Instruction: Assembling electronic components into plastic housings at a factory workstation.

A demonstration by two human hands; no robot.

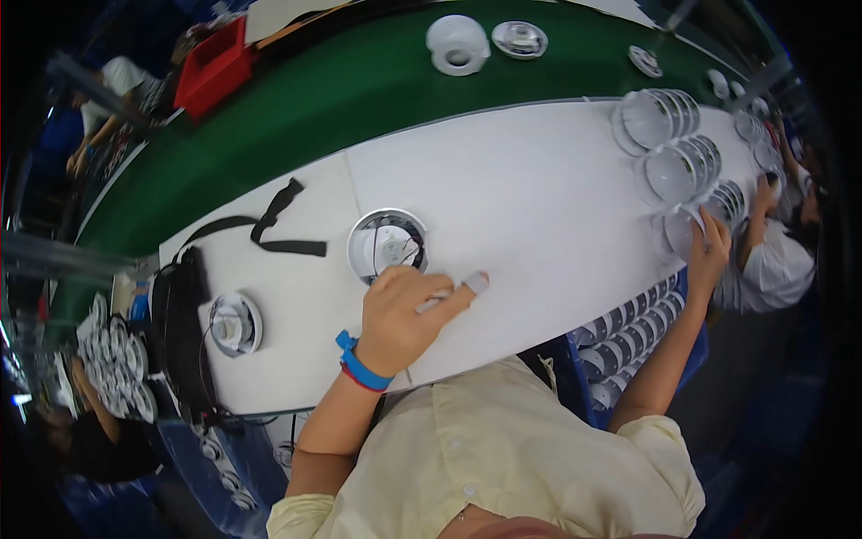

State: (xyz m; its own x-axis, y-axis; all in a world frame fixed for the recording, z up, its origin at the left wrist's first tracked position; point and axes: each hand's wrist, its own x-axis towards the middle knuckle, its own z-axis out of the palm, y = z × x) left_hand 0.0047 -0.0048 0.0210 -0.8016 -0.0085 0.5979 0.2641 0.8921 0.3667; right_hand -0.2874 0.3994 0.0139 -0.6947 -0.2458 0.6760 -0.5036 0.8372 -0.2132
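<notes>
At the right edge of the white table, my right hand is closed on the rim of a clear round cover, the front one in the nearest row of such covers. My left hand, with a blue band at the wrist, is just in front of a round white lamp housing. Its fingers are curled and the thumb side points right, with a pale covering on one fingertip. Something greyish shows between the digits, too small to name. Inside the housing are a white disc and thin dark and red wires.
Another lamp housing lies left, beside a black case and black strap. More cover rows stand far right. Behind runs a green belt with white parts and a red bin. A blue crate holds housings. Co-workers sit on both sides.
</notes>
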